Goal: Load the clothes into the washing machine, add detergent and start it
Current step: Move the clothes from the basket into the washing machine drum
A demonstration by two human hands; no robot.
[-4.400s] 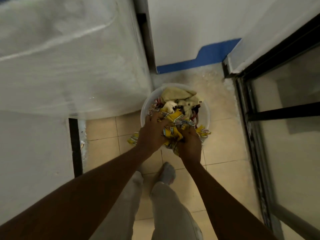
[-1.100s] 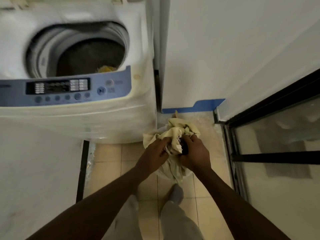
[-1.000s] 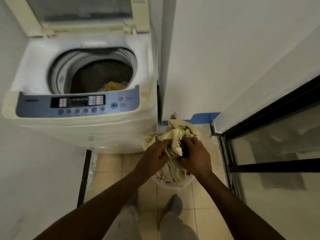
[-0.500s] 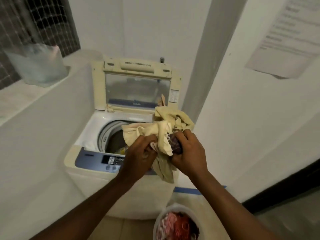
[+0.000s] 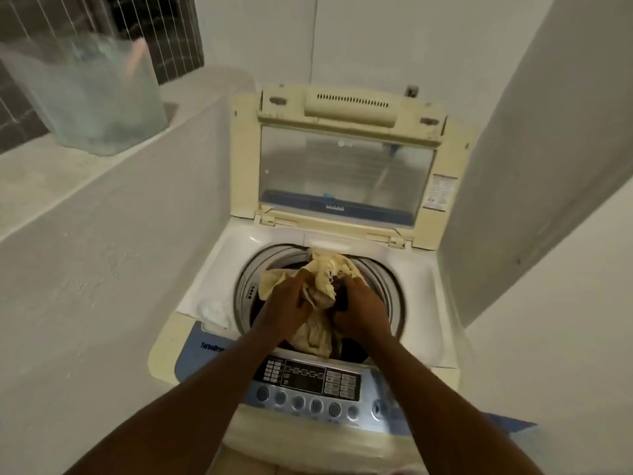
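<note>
Two hands, one cream cloth, one washer.

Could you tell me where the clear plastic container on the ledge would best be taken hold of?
Probably by its upper side walls, from above and the front. The clear plastic container stands upright on the ledge, open side up, and widens towards the rim, so fingers spread across opposite walls should hold.

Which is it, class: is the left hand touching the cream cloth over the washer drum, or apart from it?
Touching. The head view shows the left hand closed on the cream cloth, its fingers sunk into the folds.
</note>
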